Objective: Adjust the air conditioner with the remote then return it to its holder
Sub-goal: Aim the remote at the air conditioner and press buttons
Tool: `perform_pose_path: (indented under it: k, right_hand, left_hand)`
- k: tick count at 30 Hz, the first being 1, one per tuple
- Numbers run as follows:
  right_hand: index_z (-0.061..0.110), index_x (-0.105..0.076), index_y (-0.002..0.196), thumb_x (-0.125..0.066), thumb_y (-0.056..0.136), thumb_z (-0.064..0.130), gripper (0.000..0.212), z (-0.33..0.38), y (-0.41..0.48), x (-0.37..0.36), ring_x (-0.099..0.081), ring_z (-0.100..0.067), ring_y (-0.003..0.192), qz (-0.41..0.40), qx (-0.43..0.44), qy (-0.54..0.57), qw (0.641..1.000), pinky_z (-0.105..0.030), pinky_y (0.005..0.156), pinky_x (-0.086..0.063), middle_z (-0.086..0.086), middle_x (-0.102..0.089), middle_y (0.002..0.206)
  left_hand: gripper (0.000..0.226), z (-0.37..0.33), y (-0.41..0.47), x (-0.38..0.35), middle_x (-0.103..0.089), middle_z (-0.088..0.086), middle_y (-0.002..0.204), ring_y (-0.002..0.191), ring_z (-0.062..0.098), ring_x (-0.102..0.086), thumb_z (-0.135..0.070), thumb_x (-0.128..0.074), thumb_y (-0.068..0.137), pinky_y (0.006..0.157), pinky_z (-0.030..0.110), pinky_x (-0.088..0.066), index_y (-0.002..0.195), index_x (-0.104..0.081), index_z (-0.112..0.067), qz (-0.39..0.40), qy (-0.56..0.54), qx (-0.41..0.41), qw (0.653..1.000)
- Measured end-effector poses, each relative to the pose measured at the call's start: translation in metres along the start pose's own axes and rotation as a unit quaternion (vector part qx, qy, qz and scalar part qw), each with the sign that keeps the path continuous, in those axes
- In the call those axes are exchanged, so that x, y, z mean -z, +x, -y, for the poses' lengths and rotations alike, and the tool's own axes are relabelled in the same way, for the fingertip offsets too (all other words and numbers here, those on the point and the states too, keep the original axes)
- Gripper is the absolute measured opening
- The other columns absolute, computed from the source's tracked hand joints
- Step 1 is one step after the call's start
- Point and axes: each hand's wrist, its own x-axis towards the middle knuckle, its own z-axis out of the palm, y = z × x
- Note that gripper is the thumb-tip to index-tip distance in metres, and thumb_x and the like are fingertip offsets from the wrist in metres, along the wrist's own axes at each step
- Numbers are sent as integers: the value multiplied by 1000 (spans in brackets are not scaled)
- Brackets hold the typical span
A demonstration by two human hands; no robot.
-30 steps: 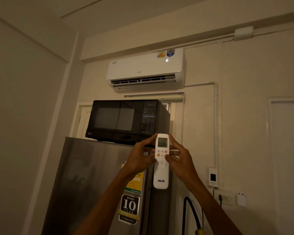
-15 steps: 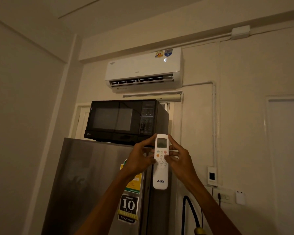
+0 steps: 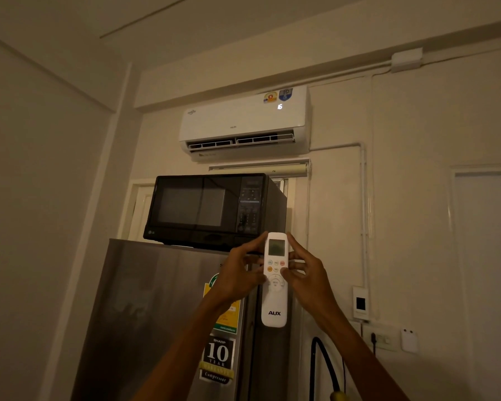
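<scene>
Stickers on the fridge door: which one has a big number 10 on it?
The black sticker low on the grey metal fridge door shows the big white 10. The yellow and green sticker above it, partly behind the left hand, shows none.

Dim warm light, cream walls (image 3: 402, 198) and ceiling (image 3: 243, 21), a beam running along the top of the back wall. Steel fridge (image 3: 156, 314) in the corner, stickers on its door, black microwave (image 3: 214, 208) sitting on top. White door frame (image 3: 133, 209) behind the microwave, another at far right. Conduit (image 3: 364, 212) runs down the wall to a wall socket (image 3: 381, 340); black cable (image 3: 326, 369) loops below it.
</scene>
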Motion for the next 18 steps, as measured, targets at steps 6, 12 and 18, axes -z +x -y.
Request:
perform_pose_path:
  k: [6,12,18]
  right_hand:
    - [24,-31,140,-61,85,3,67,-3,1,0,-63,-22,103,-3,-3,-2,1000,-13,65,-57,-16,-57,121]
    - [31,-28,138,-64,83,3,71,0,-2,2,-61,-21,105,11,-5,1,1000,-11,63,-55,-15,-55,123]
    - [40,-25,129,-68,78,-2,78,4,-5,2,-57,-25,115,30,-4,8,1000,-12,67,-56,-14,-51,126]
  left_hand:
    - [69,-3,-1,0,-52,-22,104,94,-3,-55,5,-66,78,70,0,-49,128,-37,-33,3,-3,2,1000]
    - [70,-5,-2,1,-53,-20,106,95,-5,-54,3,-67,77,72,3,-51,133,-38,-29,2,3,3,1000]
    - [72,-3,-3,3,-55,-17,108,97,-3,-56,1,-68,77,72,13,-55,129,-36,-37,-2,9,5,1000]
